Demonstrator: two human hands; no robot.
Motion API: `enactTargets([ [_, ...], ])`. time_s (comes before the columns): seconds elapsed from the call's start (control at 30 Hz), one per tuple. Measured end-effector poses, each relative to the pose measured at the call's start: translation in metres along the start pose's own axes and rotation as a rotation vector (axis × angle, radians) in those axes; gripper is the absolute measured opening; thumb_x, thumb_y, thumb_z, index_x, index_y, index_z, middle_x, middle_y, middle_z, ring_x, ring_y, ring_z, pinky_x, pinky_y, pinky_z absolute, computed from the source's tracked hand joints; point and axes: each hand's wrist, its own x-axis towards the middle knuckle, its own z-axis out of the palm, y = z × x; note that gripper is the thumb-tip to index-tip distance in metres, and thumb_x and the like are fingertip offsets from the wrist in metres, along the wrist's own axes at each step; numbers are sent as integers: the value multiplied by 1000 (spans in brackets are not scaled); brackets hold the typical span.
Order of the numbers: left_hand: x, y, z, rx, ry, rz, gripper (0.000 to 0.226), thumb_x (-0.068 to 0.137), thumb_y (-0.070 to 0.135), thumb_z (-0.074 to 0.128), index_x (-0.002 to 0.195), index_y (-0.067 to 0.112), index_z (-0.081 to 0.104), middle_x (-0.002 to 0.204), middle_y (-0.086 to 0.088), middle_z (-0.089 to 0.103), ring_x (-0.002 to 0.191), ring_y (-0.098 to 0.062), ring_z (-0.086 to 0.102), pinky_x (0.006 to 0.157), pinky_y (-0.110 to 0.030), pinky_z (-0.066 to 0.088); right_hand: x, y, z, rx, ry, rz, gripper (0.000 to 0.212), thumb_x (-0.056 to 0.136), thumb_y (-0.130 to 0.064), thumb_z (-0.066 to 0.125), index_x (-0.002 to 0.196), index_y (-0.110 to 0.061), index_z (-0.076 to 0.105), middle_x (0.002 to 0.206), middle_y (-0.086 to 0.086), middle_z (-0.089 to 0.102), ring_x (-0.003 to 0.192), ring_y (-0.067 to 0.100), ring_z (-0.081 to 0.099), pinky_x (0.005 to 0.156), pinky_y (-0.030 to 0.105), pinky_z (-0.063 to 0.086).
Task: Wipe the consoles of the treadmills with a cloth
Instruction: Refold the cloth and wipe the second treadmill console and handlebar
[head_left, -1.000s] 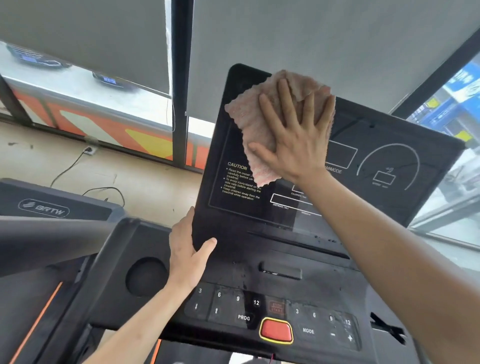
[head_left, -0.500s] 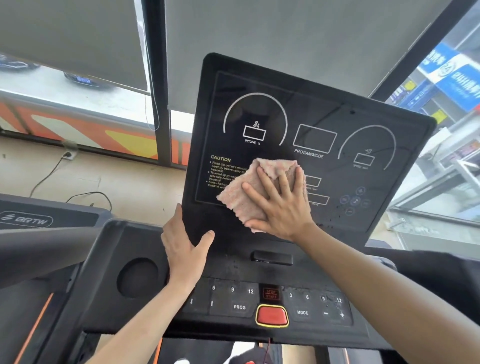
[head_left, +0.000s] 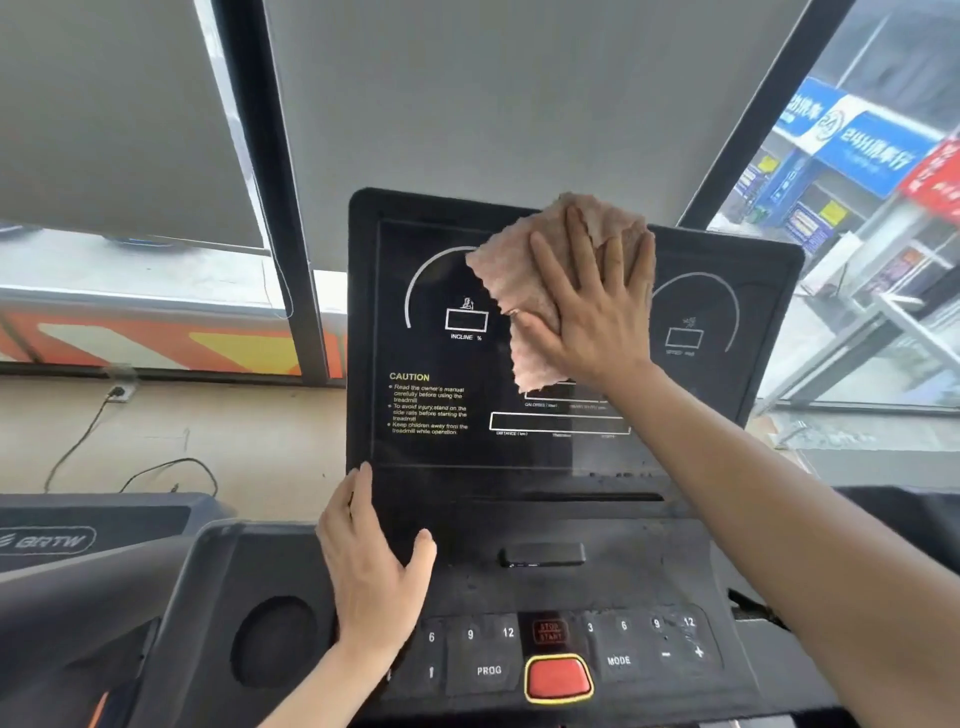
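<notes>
A black treadmill console (head_left: 431, 405) stands in front of me, its display panel tilted up, with white dials and a yellow CAUTION text. My right hand (head_left: 597, 312) presses a pinkish cloth (head_left: 514, 280) flat against the upper middle of the panel, fingers straight and spread. The cloth reaches the panel's top edge and covers the middle readout. My left hand (head_left: 369, 561) rests on the panel's lower left corner, thumb on the front face and fingers along the side edge.
Below the panel lie a button row with a red stop button (head_left: 558, 678) and a round cup holder (head_left: 275, 639) at the left. A second treadmill (head_left: 47, 540) stands to the left. Grey window blinds (head_left: 467, 104) and dark frames rise behind the console.
My right hand has slid the cloth from the panel's lower middle up to its top edge. My left hand has stayed on the lower left corner.
</notes>
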Motion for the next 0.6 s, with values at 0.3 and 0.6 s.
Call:
enactTargets([
  [0.3,14,-3,18,290,-263,633,47,85,30,64,131,22,68,127,4,65,117,-22,57,98,-37,48,-45,-12,18,14,-18,52,82,97,-76,34,162,-27,21,168,16,22,148,54,28,118,76,8],
  [0.6,9,-4,33,370,-244,639,48,82,32,65,129,21,71,118,2,68,108,-25,58,92,-41,50,-170,-25,45,86,-119,-108,87,90,-78,46,160,-29,28,166,17,24,148,48,32,119,74,11],
])
